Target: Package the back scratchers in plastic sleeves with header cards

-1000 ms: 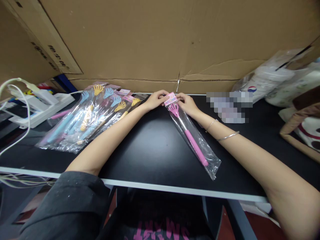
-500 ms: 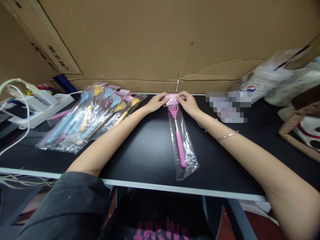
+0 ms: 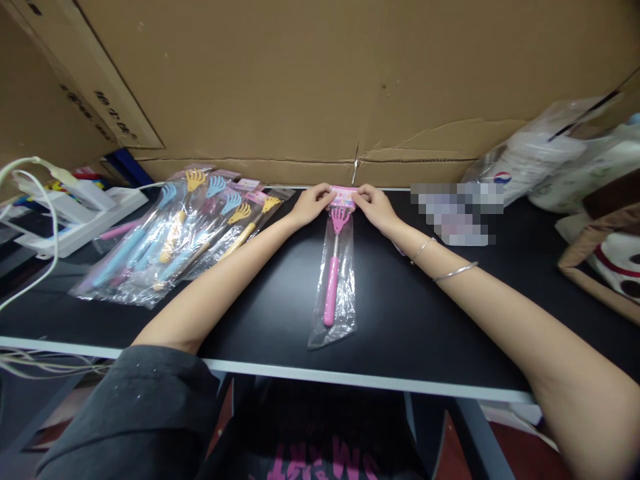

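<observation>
A pink back scratcher (image 3: 332, 283) lies in a clear plastic sleeve, its hand-shaped head toward the back of the desk. The sleeve's pink header card (image 3: 343, 197) is pinched at both sides. My left hand (image 3: 311, 204) is closed on the card's left edge, and my right hand (image 3: 376, 208) is closed on its right edge. The handle end points toward me, leaning slightly left. To the left of my left forearm, several bagged back scratchers (image 3: 175, 233) with blue and yellow heads are spread in an overlapping pile.
A cardboard wall (image 3: 320, 87) rises behind the black desk (image 3: 280, 320). A white power strip (image 3: 95, 220) with cables sits at far left. On the right are a bagged cup (image 3: 530, 163), a blurred-out patch (image 3: 455, 213) and a plush toy (image 3: 617, 260).
The handle end of the pink back scratcher has swung to the left with its sleeve. The header card now faces up more plainly between my hands, which have barely moved.
</observation>
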Demonstrator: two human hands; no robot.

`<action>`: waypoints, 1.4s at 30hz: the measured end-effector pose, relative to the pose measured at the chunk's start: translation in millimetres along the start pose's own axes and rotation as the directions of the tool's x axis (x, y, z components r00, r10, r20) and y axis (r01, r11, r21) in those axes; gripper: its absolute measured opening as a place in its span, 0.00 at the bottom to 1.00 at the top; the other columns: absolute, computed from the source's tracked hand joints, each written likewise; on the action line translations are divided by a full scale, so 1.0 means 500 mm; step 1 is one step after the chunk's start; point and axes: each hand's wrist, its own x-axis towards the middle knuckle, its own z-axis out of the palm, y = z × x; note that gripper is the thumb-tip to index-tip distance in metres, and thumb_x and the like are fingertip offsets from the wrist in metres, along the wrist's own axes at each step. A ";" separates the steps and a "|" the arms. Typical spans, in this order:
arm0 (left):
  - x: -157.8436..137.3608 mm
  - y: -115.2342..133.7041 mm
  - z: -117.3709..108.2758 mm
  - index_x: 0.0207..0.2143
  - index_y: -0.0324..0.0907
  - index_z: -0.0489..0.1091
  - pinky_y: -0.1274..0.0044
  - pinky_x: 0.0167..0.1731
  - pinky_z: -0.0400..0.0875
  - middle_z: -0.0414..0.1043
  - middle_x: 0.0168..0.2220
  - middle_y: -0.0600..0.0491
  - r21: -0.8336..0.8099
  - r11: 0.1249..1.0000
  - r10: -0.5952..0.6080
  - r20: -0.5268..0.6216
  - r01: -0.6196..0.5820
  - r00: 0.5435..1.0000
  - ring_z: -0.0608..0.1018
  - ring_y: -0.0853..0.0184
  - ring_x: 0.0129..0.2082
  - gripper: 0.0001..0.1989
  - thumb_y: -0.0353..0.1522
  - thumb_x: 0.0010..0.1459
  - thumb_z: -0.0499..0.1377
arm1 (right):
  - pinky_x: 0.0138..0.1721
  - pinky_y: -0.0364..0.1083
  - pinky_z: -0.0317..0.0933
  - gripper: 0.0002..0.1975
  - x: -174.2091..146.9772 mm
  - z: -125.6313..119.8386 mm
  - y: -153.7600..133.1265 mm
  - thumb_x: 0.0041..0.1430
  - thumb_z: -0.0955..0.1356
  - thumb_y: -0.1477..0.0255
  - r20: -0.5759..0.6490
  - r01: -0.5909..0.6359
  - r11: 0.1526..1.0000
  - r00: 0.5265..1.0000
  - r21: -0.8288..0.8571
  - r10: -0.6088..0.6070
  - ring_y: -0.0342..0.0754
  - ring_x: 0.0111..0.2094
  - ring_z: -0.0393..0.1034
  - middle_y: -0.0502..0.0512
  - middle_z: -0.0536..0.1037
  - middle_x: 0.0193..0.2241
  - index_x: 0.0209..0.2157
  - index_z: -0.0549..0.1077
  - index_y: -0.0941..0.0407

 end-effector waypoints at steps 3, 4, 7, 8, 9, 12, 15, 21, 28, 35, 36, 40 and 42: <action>-0.001 0.004 0.000 0.28 0.41 0.65 0.79 0.37 0.64 0.67 0.23 0.57 0.007 1.000 -0.003 -0.006 0.003 1.000 0.71 0.70 0.29 0.13 0.36 0.67 0.54 | 0.40 0.48 0.59 0.10 -0.004 0.000 -0.010 0.59 0.67 0.62 0.005 0.009 0.999 1.000 -0.038 -0.009 0.48 0.30 0.66 0.48 0.71 0.23 0.29 0.65 0.52; -0.002 0.007 0.000 0.28 0.41 0.65 0.78 0.38 0.64 0.67 0.23 0.57 0.011 1.000 -0.006 -0.007 0.006 1.000 0.71 0.69 0.29 0.14 0.35 0.68 0.54 | 0.40 0.48 0.59 0.10 -0.005 -0.001 -0.015 0.59 0.67 0.63 0.004 0.011 0.999 1.000 -0.050 -0.011 0.48 0.30 0.66 0.47 0.70 0.22 0.29 0.65 0.52; -0.005 0.016 -0.001 0.27 0.41 0.64 0.79 0.39 0.64 0.66 0.22 0.57 0.019 1.000 -0.022 0.000 0.022 1.000 0.70 0.70 0.29 0.15 0.34 0.69 0.52 | 0.41 0.47 0.58 0.08 -0.009 -0.001 -0.027 0.61 0.64 0.68 -0.002 0.007 0.998 1.000 -0.064 -0.007 0.48 0.30 0.65 0.47 0.69 0.22 0.28 0.64 0.52; -0.006 0.019 -0.002 0.27 0.41 0.64 0.79 0.38 0.63 0.66 0.22 0.58 0.018 0.999 -0.029 0.007 0.029 1.000 0.69 0.70 0.28 0.15 0.33 0.69 0.52 | 0.41 0.47 0.58 0.08 -0.009 -0.001 -0.029 0.61 0.64 0.69 -0.005 0.004 0.998 1.000 -0.067 -0.005 0.47 0.30 0.65 0.47 0.69 0.21 0.28 0.64 0.52; -0.006 0.022 -0.003 0.27 0.41 0.64 0.79 0.38 0.63 0.65 0.22 0.58 0.017 0.999 -0.036 0.014 0.035 0.999 0.69 0.71 0.28 0.15 0.33 0.69 0.52 | 0.40 0.47 0.58 0.08 -0.010 0.000 -0.031 0.61 0.63 0.70 -0.007 0.003 0.998 1.000 -0.069 -0.004 0.47 0.30 0.65 0.47 0.69 0.21 0.28 0.64 0.52; -0.008 0.027 -0.003 0.27 0.40 0.63 0.80 0.37 0.62 0.64 0.22 0.59 0.018 0.999 -0.043 0.022 0.043 0.999 0.68 0.72 0.27 0.15 0.31 0.69 0.52 | 0.40 0.47 0.58 0.08 -0.009 -0.001 -0.027 0.61 0.64 0.68 0.004 0.023 0.997 1.000 -0.070 -0.023 0.47 0.28 0.63 0.46 0.69 0.21 0.28 0.63 0.52; -0.008 0.026 -0.002 0.26 0.41 0.62 0.80 0.36 0.62 0.64 0.22 0.59 0.027 0.999 -0.038 0.021 0.037 0.999 0.68 0.72 0.27 0.15 0.32 0.69 0.52 | 0.39 0.47 0.58 0.10 -0.006 -0.001 -0.018 0.60 0.65 0.62 0.016 0.058 0.996 0.998 -0.068 -0.057 0.47 0.28 0.62 0.47 0.69 0.21 0.28 0.63 0.51; -0.006 0.019 -0.001 0.25 0.41 0.62 0.80 0.36 0.61 0.64 0.21 0.59 0.043 0.999 -0.034 0.015 0.033 0.999 0.68 0.71 0.27 0.15 0.33 0.68 0.52 | 0.40 0.48 0.58 0.12 -0.003 -0.002 -0.012 0.59 0.65 0.60 0.010 0.055 0.992 0.998 -0.111 -0.054 0.48 0.30 0.62 0.48 0.67 0.21 0.27 0.62 0.51; -0.003 0.007 -0.001 0.26 0.41 0.62 0.79 0.35 0.61 0.65 0.22 0.58 0.033 0.999 0.002 0.011 -0.002 1.000 0.68 0.71 0.27 0.17 0.37 0.68 0.53 | 0.39 0.47 0.58 0.12 -0.004 -0.002 -0.016 0.59 0.65 0.61 0.014 0.054 0.993 0.998 -0.101 -0.053 0.47 0.29 0.62 0.47 0.67 0.21 0.27 0.62 0.51; -0.006 0.018 -0.002 0.25 0.41 0.62 0.79 0.36 0.60 0.65 0.22 0.58 0.052 0.999 -0.010 0.019 0.009 1.000 0.68 0.71 0.28 0.16 0.33 0.68 0.52 | 0.38 0.47 0.58 0.09 -0.005 -0.001 -0.019 0.59 0.64 0.66 0.000 0.050 0.994 0.999 -0.095 -0.050 0.47 0.28 0.61 0.47 0.68 0.21 0.26 0.63 0.51; -0.006 0.018 -0.001 0.25 0.41 0.62 0.79 0.36 0.61 0.65 0.22 0.58 0.055 0.998 -0.011 0.021 0.010 1.000 0.69 0.71 0.28 0.16 0.34 0.68 0.52 | 0.39 0.47 0.58 0.09 -0.005 -0.001 -0.018 0.60 0.64 0.66 -0.002 0.049 0.994 0.999 -0.098 -0.049 0.47 0.29 0.61 0.47 0.68 0.21 0.27 0.63 0.51; -0.006 0.016 -0.001 0.25 0.41 0.62 0.80 0.37 0.61 0.66 0.22 0.58 0.056 0.998 0.000 0.021 -0.001 1.000 0.69 0.71 0.28 0.16 0.35 0.68 0.52 | 0.40 0.47 0.58 0.11 -0.004 -0.001 -0.014 0.60 0.64 0.64 -0.001 0.040 0.993 0.999 -0.111 -0.041 0.48 0.30 0.62 0.48 0.68 0.22 0.26 0.62 0.51; -0.006 0.016 -0.001 0.25 0.41 0.62 0.79 0.37 0.61 0.66 0.22 0.58 0.050 0.999 0.001 0.025 -0.002 1.000 0.70 0.71 0.28 0.16 0.35 0.68 0.52 | 0.40 0.47 0.57 0.11 -0.004 -0.001 -0.013 0.61 0.64 0.63 0.000 0.040 0.992 0.999 -0.119 -0.041 0.48 0.31 0.62 0.48 0.68 0.22 0.26 0.62 0.51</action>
